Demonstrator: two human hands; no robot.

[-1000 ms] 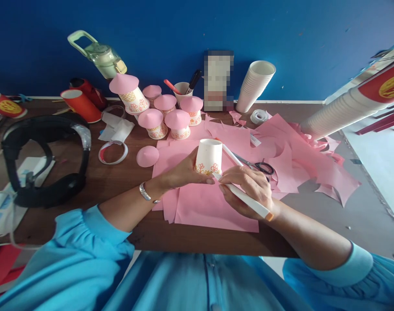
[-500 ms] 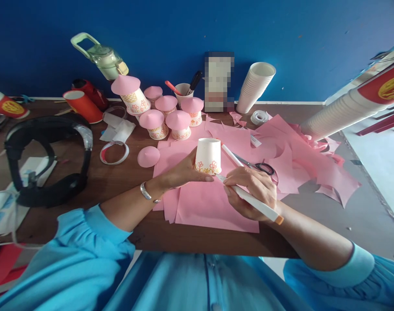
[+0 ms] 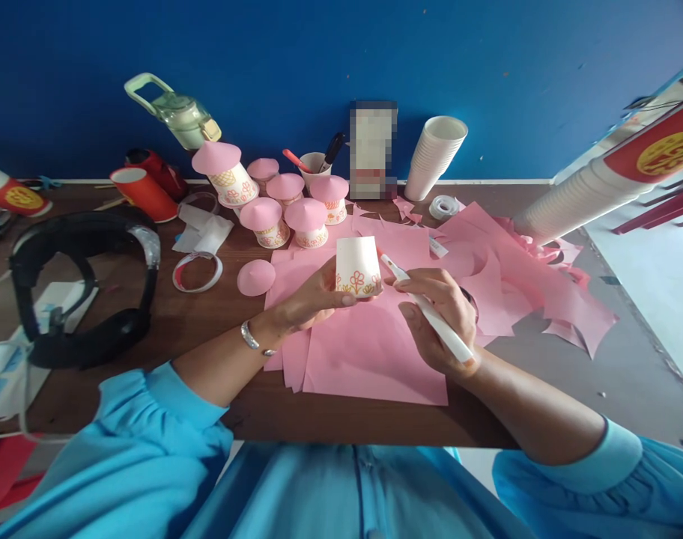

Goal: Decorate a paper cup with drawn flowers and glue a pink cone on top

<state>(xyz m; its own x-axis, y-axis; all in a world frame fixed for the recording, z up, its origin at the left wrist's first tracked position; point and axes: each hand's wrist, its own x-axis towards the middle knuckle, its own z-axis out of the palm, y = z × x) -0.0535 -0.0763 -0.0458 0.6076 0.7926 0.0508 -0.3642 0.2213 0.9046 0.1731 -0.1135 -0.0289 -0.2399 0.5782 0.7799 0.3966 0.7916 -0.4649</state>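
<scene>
White paper cup [image 3: 357,266], red and orange flowers round its lower band; white marker [image 3: 428,316]; pink paper sheets [image 3: 369,352] over brown table [image 3: 207,314]; pink cone lids [image 3: 306,212] on flowered cups; loose pink cone [image 3: 256,276]; red cup [image 3: 138,192]; white cup stack [image 3: 434,156]; deep blue wall [image 3: 341,60]; sky-blue sleeves [image 3: 150,442].

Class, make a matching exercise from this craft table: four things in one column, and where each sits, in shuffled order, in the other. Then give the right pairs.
Things
1. upturned white paper cup with drawn flowers
2. white marker pen
3. loose pink paper cone
4. tall stack of plain white paper cups

Places
A. leaning at the blue wall
B. in the left hand
C. on bare brown table, left of the pink sheets
D. in the right hand

Pairs: 1-B, 2-D, 3-C, 4-A
</scene>
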